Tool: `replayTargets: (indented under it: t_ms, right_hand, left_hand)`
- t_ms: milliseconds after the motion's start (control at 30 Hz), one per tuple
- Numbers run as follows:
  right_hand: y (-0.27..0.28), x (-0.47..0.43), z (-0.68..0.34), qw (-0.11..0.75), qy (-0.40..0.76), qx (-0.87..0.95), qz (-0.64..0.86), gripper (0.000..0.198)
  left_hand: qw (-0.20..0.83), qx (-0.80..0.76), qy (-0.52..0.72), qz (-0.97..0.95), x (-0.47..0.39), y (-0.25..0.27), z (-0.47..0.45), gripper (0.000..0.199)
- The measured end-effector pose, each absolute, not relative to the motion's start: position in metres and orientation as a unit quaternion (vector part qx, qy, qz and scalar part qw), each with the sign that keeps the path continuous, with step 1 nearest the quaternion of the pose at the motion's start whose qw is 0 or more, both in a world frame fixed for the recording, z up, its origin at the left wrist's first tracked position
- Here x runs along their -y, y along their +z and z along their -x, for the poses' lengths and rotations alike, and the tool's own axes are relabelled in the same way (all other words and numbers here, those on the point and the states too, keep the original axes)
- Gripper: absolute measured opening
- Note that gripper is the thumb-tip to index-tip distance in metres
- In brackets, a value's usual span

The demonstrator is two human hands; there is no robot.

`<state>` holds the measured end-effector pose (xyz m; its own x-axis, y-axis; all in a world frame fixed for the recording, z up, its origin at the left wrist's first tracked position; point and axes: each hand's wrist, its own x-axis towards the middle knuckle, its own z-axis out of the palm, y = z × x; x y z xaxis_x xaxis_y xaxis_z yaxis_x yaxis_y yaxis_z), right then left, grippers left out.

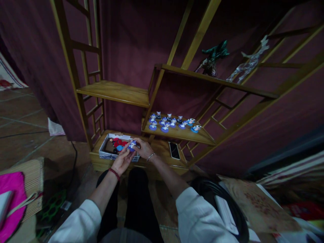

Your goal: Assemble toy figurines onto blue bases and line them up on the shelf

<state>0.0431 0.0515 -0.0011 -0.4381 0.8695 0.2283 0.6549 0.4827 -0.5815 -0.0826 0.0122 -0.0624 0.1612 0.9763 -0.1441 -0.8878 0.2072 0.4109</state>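
A small purple-and-white figurine is held between both my hands, over the right part of an open box. My left hand cups it from below, and the fingers of my right hand close on it from the right. Beneath, the white-rimmed cardboard box holds red, blue and black pieces; my hands hide part of its contents. On the shelf behind stand several similar purple figurines, several black-and-white ones at the back, and blue-based ones at the right.
A phone lies on the bottom shelf, right of my hands. The wooden shelf unit has an upper board with a green statue and a clear statue. A black coil sits at my right; a pink item lies left.
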Motion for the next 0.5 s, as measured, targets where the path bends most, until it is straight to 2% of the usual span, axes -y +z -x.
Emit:
replayTargets:
  t_ms: [267,500]
  right_hand:
    - [-0.011,-0.046,-0.052,0.314,0.251,0.789,0.465,0.039]
    - [-0.014,-0.043,-0.058,0.342,0.233,0.772,0.483,0.030]
  left_hand:
    - [0.750,-0.205,0.616,-0.129,-0.014,-0.057,0.076,0.041]
    - [0.751,-0.205,0.612,-0.142,-0.012,-0.049,0.068,0.042]
